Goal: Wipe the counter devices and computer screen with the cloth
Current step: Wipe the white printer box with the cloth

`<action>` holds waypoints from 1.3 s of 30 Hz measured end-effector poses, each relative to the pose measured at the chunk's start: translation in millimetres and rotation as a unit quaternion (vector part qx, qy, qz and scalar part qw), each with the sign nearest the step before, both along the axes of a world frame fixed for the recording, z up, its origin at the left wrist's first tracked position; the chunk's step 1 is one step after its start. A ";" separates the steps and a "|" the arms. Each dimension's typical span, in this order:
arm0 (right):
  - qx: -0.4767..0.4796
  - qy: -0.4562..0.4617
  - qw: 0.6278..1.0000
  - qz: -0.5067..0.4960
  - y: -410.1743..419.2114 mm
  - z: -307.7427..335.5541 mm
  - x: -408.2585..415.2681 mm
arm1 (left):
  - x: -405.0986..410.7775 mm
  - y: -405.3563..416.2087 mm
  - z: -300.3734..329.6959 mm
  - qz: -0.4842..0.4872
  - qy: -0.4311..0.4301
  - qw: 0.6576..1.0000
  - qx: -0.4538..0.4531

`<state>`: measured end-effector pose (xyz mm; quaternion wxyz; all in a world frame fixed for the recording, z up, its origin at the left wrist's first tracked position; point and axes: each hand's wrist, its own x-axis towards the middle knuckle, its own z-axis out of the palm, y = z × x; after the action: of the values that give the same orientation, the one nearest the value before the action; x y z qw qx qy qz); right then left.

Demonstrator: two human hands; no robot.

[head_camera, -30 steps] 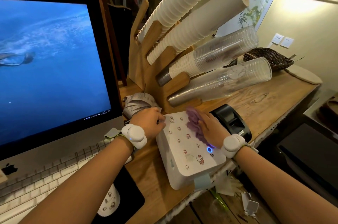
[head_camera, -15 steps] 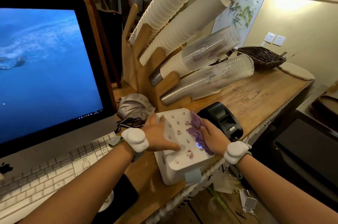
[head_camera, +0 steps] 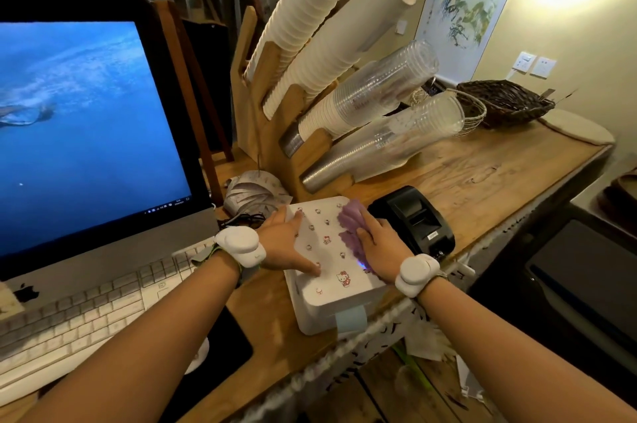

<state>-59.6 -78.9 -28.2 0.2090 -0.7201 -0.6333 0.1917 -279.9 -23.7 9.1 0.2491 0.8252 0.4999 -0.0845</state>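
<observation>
My right hand (head_camera: 377,245) presses the crumpled purple cloth (head_camera: 351,227) flat-fingered on the white stickered box printer (head_camera: 331,271); my left hand (head_camera: 287,245), open, steadies its left edge. The black receipt printer (head_camera: 412,220) lies just right of it.

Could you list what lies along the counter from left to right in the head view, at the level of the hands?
Keyboard → left hand → white printer → purple cloth → right hand → black receipt printer.
</observation>
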 end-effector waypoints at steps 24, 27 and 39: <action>0.059 0.011 0.998 0.009 -45.4 -17.5 -6.8 | 15.8 -9.8 -24.1 0.029 0.052 0.988 0.139; 0.116 -0.068 0.991 -0.002 -64.7 -22.0 -13.9 | 15.9 -12.5 -27.3 0.028 0.051 0.985 0.164; 0.254 -0.168 0.942 0.142 -104.9 -21.5 -52.3 | 18.9 -10.6 -40.7 0.062 0.037 0.982 0.172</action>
<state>-111.9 -183.8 -49.7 0.2459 -0.5676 -0.7824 -0.0717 -261.0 -34.3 -31.6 0.0894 0.8194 0.5661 -0.0122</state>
